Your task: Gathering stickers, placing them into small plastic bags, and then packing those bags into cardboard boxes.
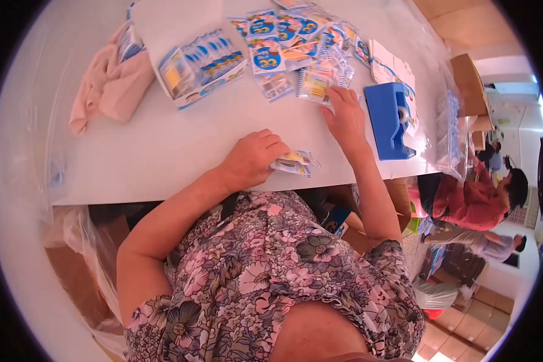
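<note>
My left hand is closed around a few small sachets with clear, yellow and blue patches, low over the near part of the white table. My right hand reaches to the near edge of a loose pile of sachets. Its fingertips touch a striped-edged sachet, with the thumb apart from the fingers. Left of the pile, an open white display box holds a row of upright sachets and a few lying at its left end.
A blue tape dispenser stands right of my right hand, beside stacked white printed cartons. A pink cloth lies at the left. Clear plastic packaging lies at the right edge. Other people, one in a red top, are farther right.
</note>
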Demonstrator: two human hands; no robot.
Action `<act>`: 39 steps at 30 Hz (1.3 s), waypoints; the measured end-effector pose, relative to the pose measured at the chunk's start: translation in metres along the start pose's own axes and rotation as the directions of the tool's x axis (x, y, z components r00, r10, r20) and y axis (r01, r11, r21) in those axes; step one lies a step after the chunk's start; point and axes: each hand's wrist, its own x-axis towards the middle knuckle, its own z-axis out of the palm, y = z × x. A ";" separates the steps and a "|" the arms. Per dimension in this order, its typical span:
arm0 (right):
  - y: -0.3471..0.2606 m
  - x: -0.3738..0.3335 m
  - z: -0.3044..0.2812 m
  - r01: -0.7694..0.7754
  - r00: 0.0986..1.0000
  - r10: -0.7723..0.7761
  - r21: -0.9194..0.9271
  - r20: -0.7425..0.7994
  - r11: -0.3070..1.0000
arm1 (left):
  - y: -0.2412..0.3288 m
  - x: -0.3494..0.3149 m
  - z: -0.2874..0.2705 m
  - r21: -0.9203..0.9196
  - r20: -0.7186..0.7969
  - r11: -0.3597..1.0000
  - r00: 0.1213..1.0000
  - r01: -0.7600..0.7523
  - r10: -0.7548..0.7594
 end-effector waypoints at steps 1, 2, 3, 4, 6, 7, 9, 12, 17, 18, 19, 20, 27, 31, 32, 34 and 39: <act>0.001 0.005 0.005 0.023 0.993 -0.034 -0.103 -0.110 0.994 | 0.001 0.001 -0.001 -0.027 -0.019 0.998 0.998 0.053 -0.053; 0.003 0.010 0.009 -0.045 0.997 0.039 -0.107 -0.064 0.993 | 0.001 0.001 -0.002 -0.020 -0.006 0.999 1.000 0.030 -0.031; 0.005 0.013 0.014 0.037 0.995 -0.053 -0.190 -0.082 0.981 | 0.001 0.000 -0.002 -0.017 -0.009 0.999 0.999 0.047 -0.047; 0.009 0.016 0.018 0.113 0.982 -0.149 -0.275 -0.114 0.955 | 0.001 0.000 -0.003 -0.015 -0.013 0.998 0.998 0.062 -0.062; 0.019 0.022 0.023 0.148 0.972 -0.189 -0.260 -0.140 0.954 | 0.001 0.000 -0.004 -0.027 0.023 0.997 0.997 0.076 -0.075; 0.022 0.023 0.023 0.229 0.945 -0.277 -0.247 -0.177 0.941 | 0.001 0.001 -0.005 -0.043 0.039 0.994 0.995 0.097 -0.095; 0.021 0.019 0.020 0.228 0.947 -0.267 -0.211 -0.178 0.950 | 0.005 0.004 -0.006 -0.033 0.015 0.997 0.997 0.071 -0.070; -0.001 0.009 0.005 0.270 0.951 -0.272 -0.035 -0.149 0.962 | 0.015 0.009 -0.011 0.122 -0.068 0.991 0.997 0.045 -0.037; -0.028 -0.009 -0.015 0.000 0.924 -0.185 0.481 0.336 0.877 | 0.014 0.021 -0.011 0.260 -0.007 0.965 1.000 -0.008 0.010; -0.021 -0.007 -0.015 0.025 0.951 -0.176 0.505 0.253 0.863 | 0.011 0.023 -0.008 0.153 0.027 0.988 0.999 0.035 -0.040; -0.008 -0.001 -0.013 0.059 0.996 -0.077 0.318 0.044 0.946 | 0.007 0.024 -0.004 0.047 0.052 0.996 0.995 0.080 -0.082; 0.006 0.006 -0.009 0.007 0.982 0.014 0.114 -0.186 0.993 | 0.004 0.024 0.000 0.050 0.073 0.996 0.994 0.073 -0.076; 0.040 0.036 0.051 0.146 0.977 -0.156 -0.075 -0.144 0.986 | -0.011 0.012 0.009 -0.025 0.082 0.985 0.982 0.173 -0.171; 0.033 0.039 0.063 0.153 0.963 -0.180 -0.143 -0.201 0.978 | -0.019 0.016 0.011 0.005 0.020 0.997 0.996 0.082 -0.082; 0.029 0.039 0.064 0.134 0.961 -0.135 -0.019 -0.241 0.991 | -0.020 0.016 0.011 -0.040 0.026 0.995 0.995 0.093 -0.092; 0.028 0.042 0.061 0.190 0.960 -0.213 -0.135 -0.184 0.973 | -0.022 0.018 0.009 -0.067 0.052 0.992 0.993 0.106 -0.103; 0.024 0.054 0.041 0.286 0.946 -0.308 -0.194 -0.096 0.938 | -0.017 0.020 0.005 -0.052 0.041 0.992 0.993 0.117 -0.115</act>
